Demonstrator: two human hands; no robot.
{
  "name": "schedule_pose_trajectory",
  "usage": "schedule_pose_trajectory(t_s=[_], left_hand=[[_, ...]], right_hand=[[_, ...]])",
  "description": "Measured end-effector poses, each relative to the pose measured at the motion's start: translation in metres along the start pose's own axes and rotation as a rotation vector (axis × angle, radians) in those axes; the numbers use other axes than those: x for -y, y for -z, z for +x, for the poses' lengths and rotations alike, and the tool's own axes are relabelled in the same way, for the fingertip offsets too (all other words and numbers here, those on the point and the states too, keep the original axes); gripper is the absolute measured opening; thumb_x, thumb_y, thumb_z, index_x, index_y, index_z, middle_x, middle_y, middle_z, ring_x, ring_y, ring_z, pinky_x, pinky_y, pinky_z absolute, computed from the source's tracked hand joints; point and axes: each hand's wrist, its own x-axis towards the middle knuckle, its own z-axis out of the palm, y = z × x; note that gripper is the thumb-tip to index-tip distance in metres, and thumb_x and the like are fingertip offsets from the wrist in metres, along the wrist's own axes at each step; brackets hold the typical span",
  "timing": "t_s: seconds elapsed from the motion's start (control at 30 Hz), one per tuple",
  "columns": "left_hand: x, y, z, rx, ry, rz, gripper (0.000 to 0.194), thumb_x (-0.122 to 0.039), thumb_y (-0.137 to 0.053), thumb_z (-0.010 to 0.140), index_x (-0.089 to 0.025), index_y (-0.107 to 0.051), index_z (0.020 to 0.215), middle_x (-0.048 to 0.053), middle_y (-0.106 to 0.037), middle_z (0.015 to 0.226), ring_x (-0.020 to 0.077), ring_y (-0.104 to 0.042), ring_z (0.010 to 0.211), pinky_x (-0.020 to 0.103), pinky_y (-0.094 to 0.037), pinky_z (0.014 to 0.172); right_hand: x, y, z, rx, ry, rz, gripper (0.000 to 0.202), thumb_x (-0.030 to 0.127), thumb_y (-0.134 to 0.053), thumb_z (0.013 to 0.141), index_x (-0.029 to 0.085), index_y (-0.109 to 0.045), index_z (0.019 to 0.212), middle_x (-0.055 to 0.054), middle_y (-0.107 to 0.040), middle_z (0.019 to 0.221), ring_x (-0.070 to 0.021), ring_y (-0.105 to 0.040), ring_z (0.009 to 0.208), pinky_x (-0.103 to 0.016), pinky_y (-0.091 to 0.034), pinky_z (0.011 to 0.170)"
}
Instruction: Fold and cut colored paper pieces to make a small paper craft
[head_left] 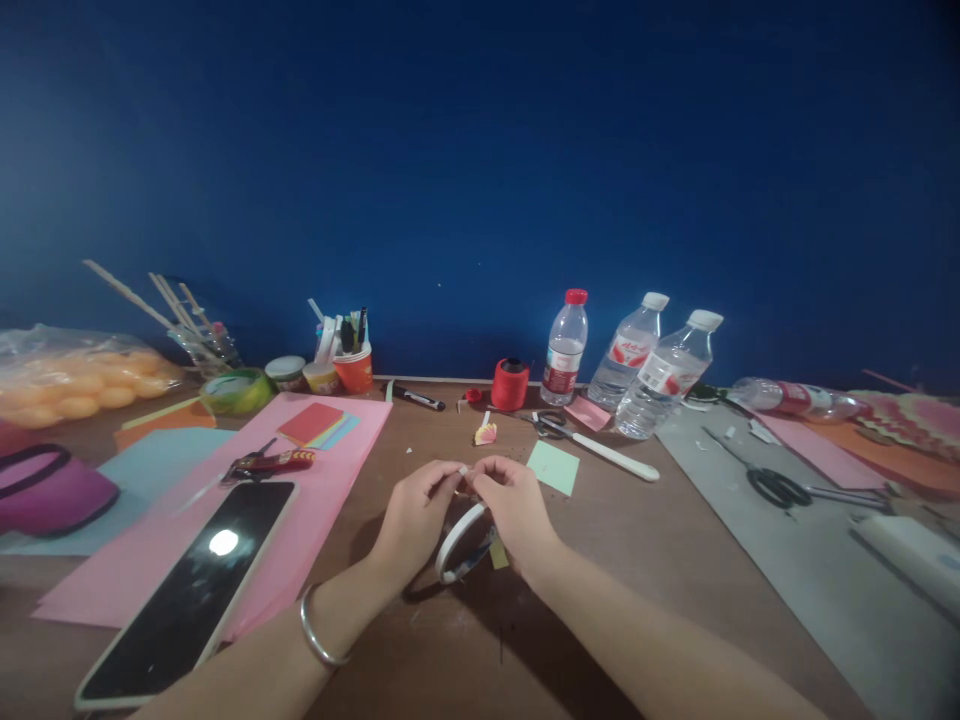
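My left hand (420, 510) and my right hand (517, 505) meet over the middle of the brown table, fingertips almost touching. A roll of white tape (459, 542) hangs on edge below the right fingers, which are closed on it. The left thumb and forefinger pinch a small white bit (463, 470), seemingly the tape's end. A small yellowish paper piece (499, 552) shows beside the roll, partly behind my right hand. Just beyond the hands lie a small yellow-and-pink paper piece (485, 434) and a light green square of paper (553, 467).
To the left, a phone (187, 590) lies on pink sheets (330, 480). Along the blue wall stand a cup of pens (353, 370), a red thread spool (510, 385) and several water bottles (566, 350). Black-handled scissors (780, 488) rest on a grey sheet (750, 560) at right.
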Motion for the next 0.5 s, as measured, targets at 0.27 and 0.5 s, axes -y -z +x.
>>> schedule_pose_trajectory(t_s=[0.27, 0.5], left_hand=[[0.0037, -0.0012, 0.0004, -0.005, -0.004, -0.008, 0.018, -0.024, -0.045, 0.08, -0.021, -0.063, 0.078, -0.002, -0.066, 0.079, 0.0134, -0.059, 0.073, 0.021, -0.042, 0.067], [0.0019, -0.0012, 0.0003, -0.003, -0.001, 0.014, 0.019, -0.023, -0.045, 0.08, -0.021, -0.063, 0.076, -0.001, -0.066, 0.078, 0.0138, -0.058, 0.074, 0.021, -0.042, 0.067]], right_hand=[[0.0004, 0.0004, 0.0007, 0.01, 0.023, -0.014, 0.01, 0.025, -0.054, 0.066, 0.016, -0.051, 0.062, 0.002, -0.052, 0.058, -0.0101, -0.044, 0.055, -0.021, -0.031, 0.051], [-0.0012, 0.0005, 0.0007, -0.003, 0.023, -0.022, 0.008, 0.023, -0.054, 0.064, 0.016, -0.052, 0.062, 0.003, -0.051, 0.058, -0.0098, -0.043, 0.055, -0.021, -0.031, 0.051]])
